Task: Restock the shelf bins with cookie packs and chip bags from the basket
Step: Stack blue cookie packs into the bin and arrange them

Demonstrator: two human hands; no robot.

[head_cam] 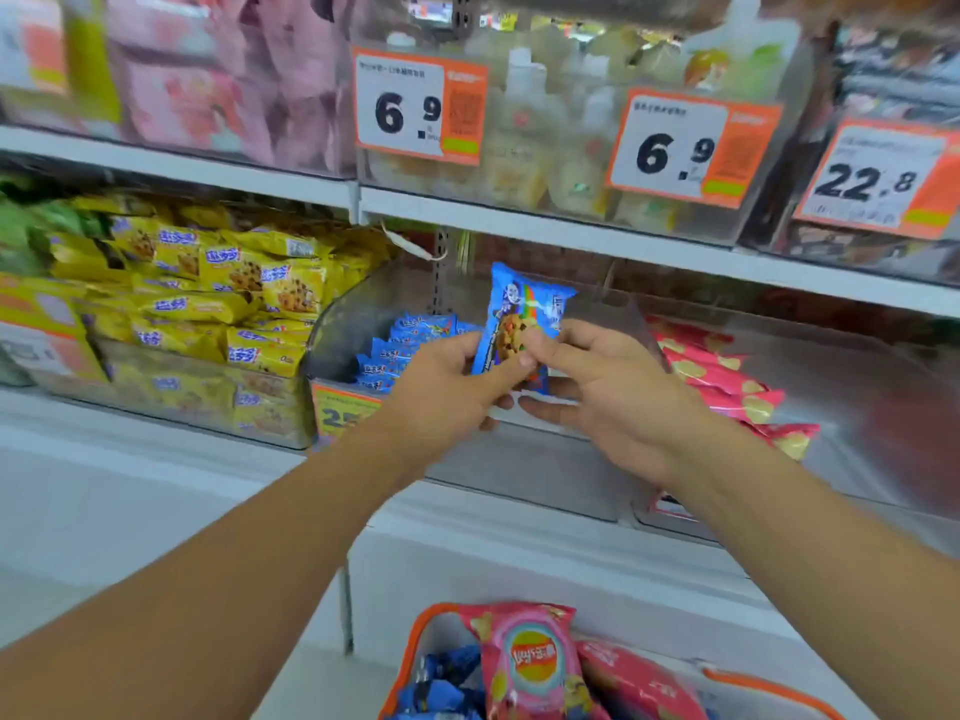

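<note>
We see both hands at frame centre w/ one blue cookie pack (524,324) held upright btwn them. Left hand (452,387) pinches its lower left edge, thumb on the front, fingers curled behind. Right hand (613,387) grips the lower right side, thumb tip pressed on the cookie print, other fingers spread loosely under and behind the pack. Pack sits above the clear middle bin (353,324), which has more blue packs (405,345) stacked at its left end. Left of frame: bin full of yellow cookie packs (228,304). Right of centre: bin w/ pink chip bags (727,376) lying in a row. Bottom centre: orange-rimmed basket (410,662) w/ a pink chip bag (530,662) upright, blue packs beside it. Upper frame: price tags 6.9 (421,106), 6.9 (691,148), 22.8 (878,179) on the upper-shelf bins; goods there are too blurred to tell.
</note>
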